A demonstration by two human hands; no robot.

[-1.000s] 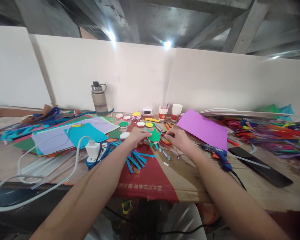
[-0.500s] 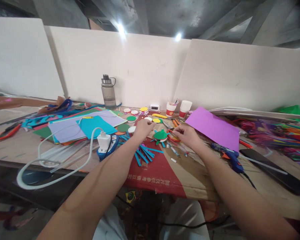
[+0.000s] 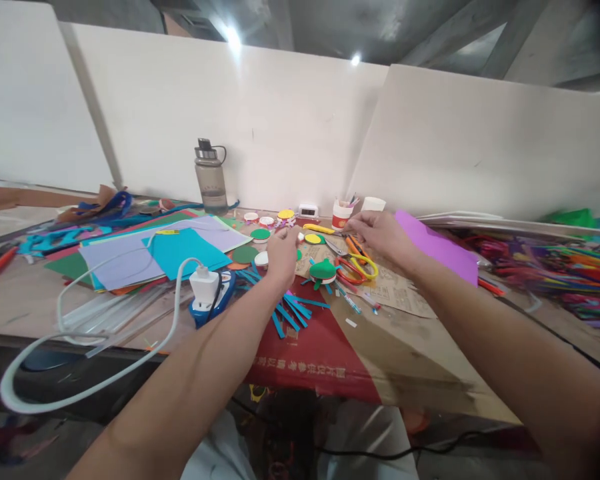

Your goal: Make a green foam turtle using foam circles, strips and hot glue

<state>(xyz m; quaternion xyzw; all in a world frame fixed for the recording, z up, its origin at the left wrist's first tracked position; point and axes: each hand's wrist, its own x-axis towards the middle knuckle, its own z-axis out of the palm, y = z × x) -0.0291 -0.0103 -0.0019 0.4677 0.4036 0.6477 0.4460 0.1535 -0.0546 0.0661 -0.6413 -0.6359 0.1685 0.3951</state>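
My left hand (image 3: 283,255) is over the middle of the table, fingers bent together beside a small white disc (image 3: 301,237); what they hold, if anything, is hidden. My right hand (image 3: 383,233) is closed in a pinch near a paper cup of pencils (image 3: 342,215), its contents too small to make out. Below it lie scissors with yellow handles (image 3: 367,268) and orange-handled scissors (image 3: 349,272). Between my hands sits a green-topped paper turtle (image 3: 323,271) with blue strips around it. A yellow-topped disc (image 3: 313,239) and a yellow utility knife (image 3: 317,229) lie beyond.
Blue paper strips (image 3: 291,312) lie on red-and-brown cardboard (image 3: 305,360). Coloured sheets (image 3: 185,257), a power strip (image 3: 225,293) with a white cable and a water bottle (image 3: 211,177) are at left. Purple paper (image 3: 443,250) and coloured pipe cleaners (image 3: 575,273) lie at right.
My right hand has moved away from me, off the scissors, baring their yellow and orange handles. My left hand has shifted slightly forward. The view has turned a little.
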